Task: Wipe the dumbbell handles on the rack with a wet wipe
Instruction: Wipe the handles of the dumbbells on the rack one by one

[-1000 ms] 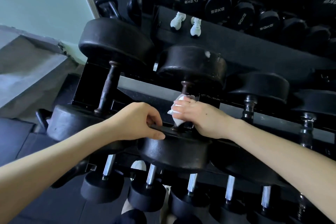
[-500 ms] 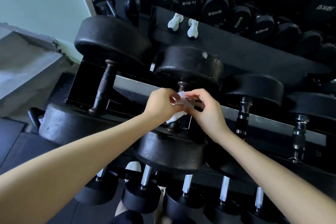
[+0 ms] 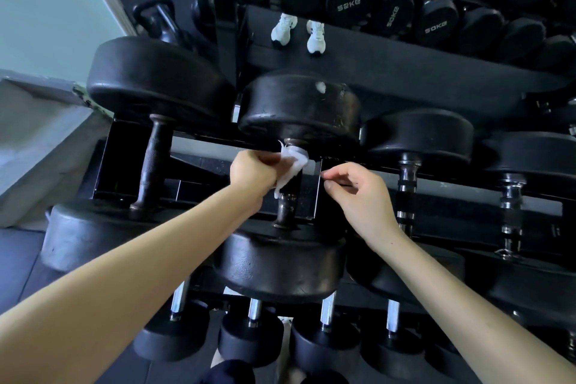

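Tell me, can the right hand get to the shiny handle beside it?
Probably yes. The right hand holds nothing and sits just left of the shiny handle, with nothing between them. The wipe is in the left hand, though.

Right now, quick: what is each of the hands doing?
Left hand: closed around the wipe, pressing it on the dumbbell handle.
Right hand: open, fingers loosely curled, holding nothing.

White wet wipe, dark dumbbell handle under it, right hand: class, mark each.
White wet wipe (image 3: 294, 161), head view, crumpled middle.
Dark dumbbell handle (image 3: 288, 203), head view, bare shaft below wipe.
Right hand (image 3: 361, 196), head view, back of hand.
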A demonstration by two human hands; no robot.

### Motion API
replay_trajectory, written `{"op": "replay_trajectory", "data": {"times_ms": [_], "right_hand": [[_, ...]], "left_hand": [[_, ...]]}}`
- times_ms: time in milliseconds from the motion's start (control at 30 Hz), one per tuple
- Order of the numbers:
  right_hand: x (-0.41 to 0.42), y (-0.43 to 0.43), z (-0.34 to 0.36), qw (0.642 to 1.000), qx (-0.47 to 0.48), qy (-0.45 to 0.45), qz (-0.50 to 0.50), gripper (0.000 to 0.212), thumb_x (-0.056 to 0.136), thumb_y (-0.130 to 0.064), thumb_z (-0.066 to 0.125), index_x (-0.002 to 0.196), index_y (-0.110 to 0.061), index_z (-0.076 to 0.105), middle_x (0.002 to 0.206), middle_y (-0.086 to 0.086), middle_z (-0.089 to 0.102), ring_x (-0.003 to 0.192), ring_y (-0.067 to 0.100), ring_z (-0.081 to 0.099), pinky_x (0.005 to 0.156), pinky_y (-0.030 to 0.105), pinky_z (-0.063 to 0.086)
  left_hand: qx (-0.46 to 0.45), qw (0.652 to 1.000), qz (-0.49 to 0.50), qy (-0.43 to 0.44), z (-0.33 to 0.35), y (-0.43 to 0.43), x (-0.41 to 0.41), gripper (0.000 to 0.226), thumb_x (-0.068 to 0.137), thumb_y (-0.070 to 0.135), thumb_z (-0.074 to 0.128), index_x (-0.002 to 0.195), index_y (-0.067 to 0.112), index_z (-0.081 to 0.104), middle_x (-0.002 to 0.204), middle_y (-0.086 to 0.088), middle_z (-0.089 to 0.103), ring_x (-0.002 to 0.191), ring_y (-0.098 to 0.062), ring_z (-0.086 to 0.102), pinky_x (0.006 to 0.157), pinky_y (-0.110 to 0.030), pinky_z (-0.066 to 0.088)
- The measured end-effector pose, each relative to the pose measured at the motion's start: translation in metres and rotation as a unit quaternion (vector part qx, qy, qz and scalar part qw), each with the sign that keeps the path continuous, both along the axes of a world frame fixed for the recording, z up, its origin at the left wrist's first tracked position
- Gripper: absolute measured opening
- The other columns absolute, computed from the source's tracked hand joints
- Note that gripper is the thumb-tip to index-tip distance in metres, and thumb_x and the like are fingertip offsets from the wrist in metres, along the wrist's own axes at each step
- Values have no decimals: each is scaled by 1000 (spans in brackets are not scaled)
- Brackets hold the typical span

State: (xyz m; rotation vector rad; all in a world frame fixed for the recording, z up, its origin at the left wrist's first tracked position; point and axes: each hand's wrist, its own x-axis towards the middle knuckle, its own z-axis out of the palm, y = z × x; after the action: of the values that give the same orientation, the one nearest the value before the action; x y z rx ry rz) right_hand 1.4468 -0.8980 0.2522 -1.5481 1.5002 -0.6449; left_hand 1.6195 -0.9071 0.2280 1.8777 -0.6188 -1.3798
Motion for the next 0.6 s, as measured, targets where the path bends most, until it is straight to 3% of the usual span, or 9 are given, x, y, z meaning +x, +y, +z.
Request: {"op": "replay_trajectory", "data": {"times_ms": [100, 233, 333, 433, 533, 600], "right_hand": [[0, 1, 2, 1000, 16, -10, 0, 13, 84, -3, 62, 90, -11, 70, 90, -8, 70, 81, -4, 63, 73, 5, 44], [-2, 6, 2, 1000, 23, -10, -3, 14, 84, -4, 63, 88, -15, 70, 89, -10, 70, 82, -3, 64, 74, 6, 46], [-4, 6, 4, 1000, 12, -6, -3, 16, 84, -3, 63, 86, -18, 69, 88, -9, 70, 82, -1, 63, 75, 6, 46], [-6, 4, 7, 1000, -1, -10, -14, 22, 84, -3, 64, 83, -25, 67, 88, -10, 70, 82, -2, 63, 75, 7, 45], [-6, 3, 9, 1000, 4, -14, -22, 19, 84, -4, 63, 84, -23, 67, 89, -10, 69, 83, -3, 63, 74, 5, 44], [-4, 4, 11, 999, 11, -15, -29, 18, 85, -4, 63, 85, -21, 68, 89, -9, 69, 82, -3, 62, 73, 5, 44]], "left_hand": [[39, 996, -84, 7, 1, 19, 2, 13, 73, 15, 79, 65, 17, 69, 73, -7, 69, 75, -23, 67, 83, -42, 56], [81, 986, -142, -21, 1, 19, 6, 16, 71, 13, 81, 72, 4, 67, 69, -9, 63, 62, -20, 61, 72, -35, 57], [49, 993, -105, 9, 8, -6, 2, 20, 65, 15, 83, 74, 6, 67, 80, -9, 69, 66, -18, 66, 68, -31, 59], [16, 998, -49, 38, 7, -22, 1, 38, 57, 19, 89, 87, 3, 73, 89, -13, 73, 83, -25, 71, 80, -42, 58], [5, 995, -64, 71, 2, -21, 1, 26, 70, 12, 81, 92, 2, 72, 93, -13, 72, 88, -23, 69, 82, -40, 57], [7, 991, -104, 80, 2, -18, 4, 11, 76, 10, 75, 86, 8, 70, 87, -7, 70, 80, -16, 67, 75, -32, 59]]}}
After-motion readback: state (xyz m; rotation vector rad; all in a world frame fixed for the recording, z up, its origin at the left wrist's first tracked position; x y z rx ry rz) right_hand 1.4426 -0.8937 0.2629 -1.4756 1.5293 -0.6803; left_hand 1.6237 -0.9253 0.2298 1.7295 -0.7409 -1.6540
